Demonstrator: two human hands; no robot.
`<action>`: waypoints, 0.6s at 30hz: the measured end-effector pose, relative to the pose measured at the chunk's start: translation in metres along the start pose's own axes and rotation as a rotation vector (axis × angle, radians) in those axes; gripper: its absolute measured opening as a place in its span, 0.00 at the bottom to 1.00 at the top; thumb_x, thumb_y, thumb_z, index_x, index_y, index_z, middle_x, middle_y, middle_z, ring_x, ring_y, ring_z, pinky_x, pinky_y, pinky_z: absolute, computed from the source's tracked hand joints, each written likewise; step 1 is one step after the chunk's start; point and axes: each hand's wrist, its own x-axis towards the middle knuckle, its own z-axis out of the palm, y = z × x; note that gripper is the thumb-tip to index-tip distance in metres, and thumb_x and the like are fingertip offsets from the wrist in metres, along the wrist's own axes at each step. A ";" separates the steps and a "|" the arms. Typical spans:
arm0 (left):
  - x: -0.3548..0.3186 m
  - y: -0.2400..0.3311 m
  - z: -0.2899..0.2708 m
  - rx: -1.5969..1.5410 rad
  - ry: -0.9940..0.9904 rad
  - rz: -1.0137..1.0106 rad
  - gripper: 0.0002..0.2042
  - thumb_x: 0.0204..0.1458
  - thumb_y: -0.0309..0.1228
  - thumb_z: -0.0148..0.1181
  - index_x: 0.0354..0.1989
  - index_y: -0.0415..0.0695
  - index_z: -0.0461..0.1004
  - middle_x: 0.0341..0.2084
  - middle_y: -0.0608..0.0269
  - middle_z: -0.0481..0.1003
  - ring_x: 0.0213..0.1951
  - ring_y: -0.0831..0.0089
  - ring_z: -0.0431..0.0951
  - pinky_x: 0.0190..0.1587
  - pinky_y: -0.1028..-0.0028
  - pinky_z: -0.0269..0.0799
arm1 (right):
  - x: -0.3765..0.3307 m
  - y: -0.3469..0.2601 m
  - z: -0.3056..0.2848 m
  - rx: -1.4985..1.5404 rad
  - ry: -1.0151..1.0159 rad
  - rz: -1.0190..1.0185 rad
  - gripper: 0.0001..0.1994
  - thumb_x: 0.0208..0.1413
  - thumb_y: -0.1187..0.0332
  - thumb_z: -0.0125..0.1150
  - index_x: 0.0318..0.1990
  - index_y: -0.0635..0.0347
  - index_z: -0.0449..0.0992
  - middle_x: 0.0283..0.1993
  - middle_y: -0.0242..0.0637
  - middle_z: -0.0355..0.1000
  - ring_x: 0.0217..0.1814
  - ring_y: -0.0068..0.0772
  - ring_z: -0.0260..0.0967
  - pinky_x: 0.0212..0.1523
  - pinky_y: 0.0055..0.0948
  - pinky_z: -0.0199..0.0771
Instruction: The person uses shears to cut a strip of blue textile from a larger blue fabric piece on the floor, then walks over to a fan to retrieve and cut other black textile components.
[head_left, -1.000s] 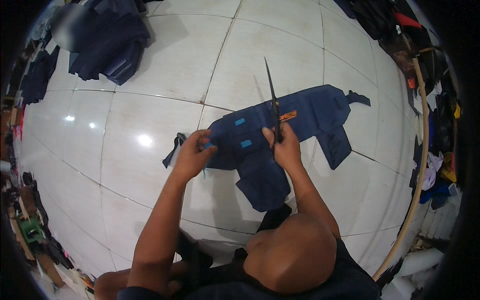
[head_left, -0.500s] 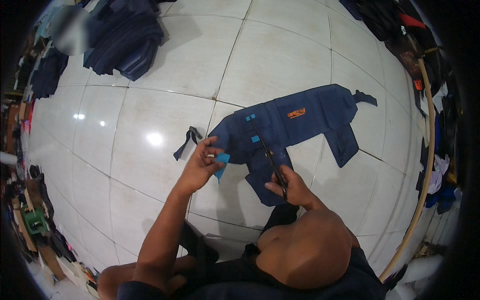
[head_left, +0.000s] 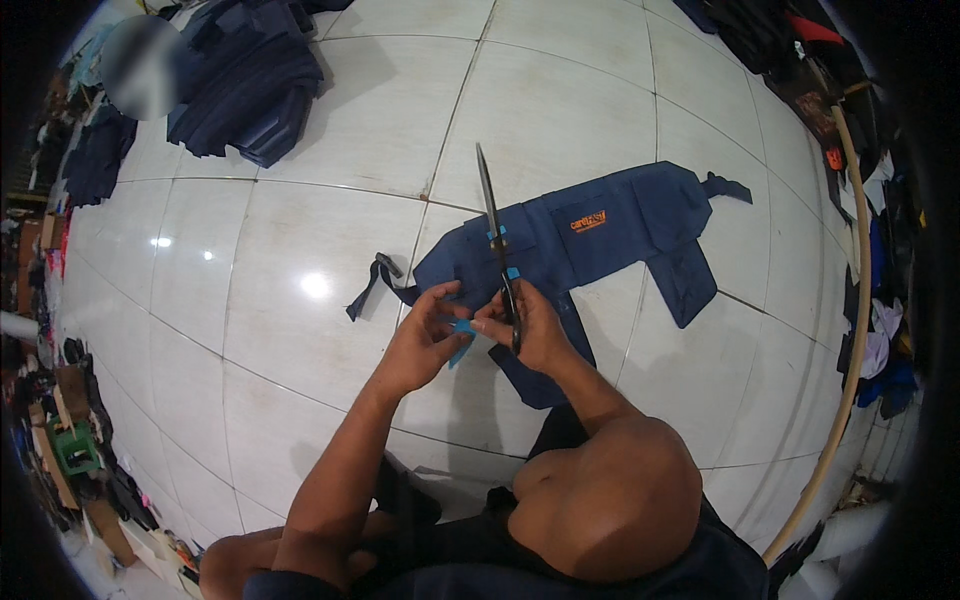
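Note:
Pinched in the fingers of my left hand is a small light blue piece, either tape or paper. My right hand is closed round the handles of long black-handled scissors, blades pointing away from me and looking closed. Its thumb and fingertip also reach the blue piece, so both hands meet there. Beneath them a navy fabric belt-like item with flaps, a strap at each end and an orange print lies flat on the floor. A small light blue patch shows on it, and another beside the scissors.
White tiles make up the floor. Navy fabric pieces are heaped at the far left. Mixed goods, with a green object, line the left edge. On the right, a long curved pole runs beside piled cloth and bags.
My right hand has moved left and away from me with the scissors, up to my left hand. The left hand has shifted slightly right with the blue piece, which both hands now touch.

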 end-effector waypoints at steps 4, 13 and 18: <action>-0.001 0.002 0.009 -0.054 0.005 -0.078 0.34 0.51 0.17 0.63 0.66 0.45 0.56 0.48 0.56 0.71 0.41 0.74 0.75 0.46 0.74 0.74 | -0.008 0.022 0.002 -0.079 0.057 -0.032 0.18 0.51 0.66 0.72 0.40 0.60 0.67 0.34 0.38 0.76 0.37 0.26 0.74 0.41 0.29 0.74; 0.003 -0.014 0.017 -0.035 0.097 -0.053 0.21 0.53 0.24 0.63 0.56 0.38 0.68 0.38 0.61 0.76 0.36 0.78 0.75 0.39 0.77 0.71 | -0.018 0.022 -0.020 -0.233 0.174 -0.085 0.18 0.53 0.61 0.71 0.41 0.61 0.70 0.35 0.40 0.76 0.37 0.35 0.76 0.41 0.32 0.73; 0.011 -0.007 -0.002 -0.095 0.186 -0.044 0.13 0.57 0.27 0.60 0.49 0.39 0.73 0.33 0.65 0.76 0.33 0.80 0.74 0.36 0.79 0.70 | -0.065 0.002 -0.070 -0.493 0.028 0.135 0.21 0.52 0.53 0.70 0.41 0.60 0.72 0.37 0.46 0.76 0.41 0.44 0.75 0.43 0.38 0.71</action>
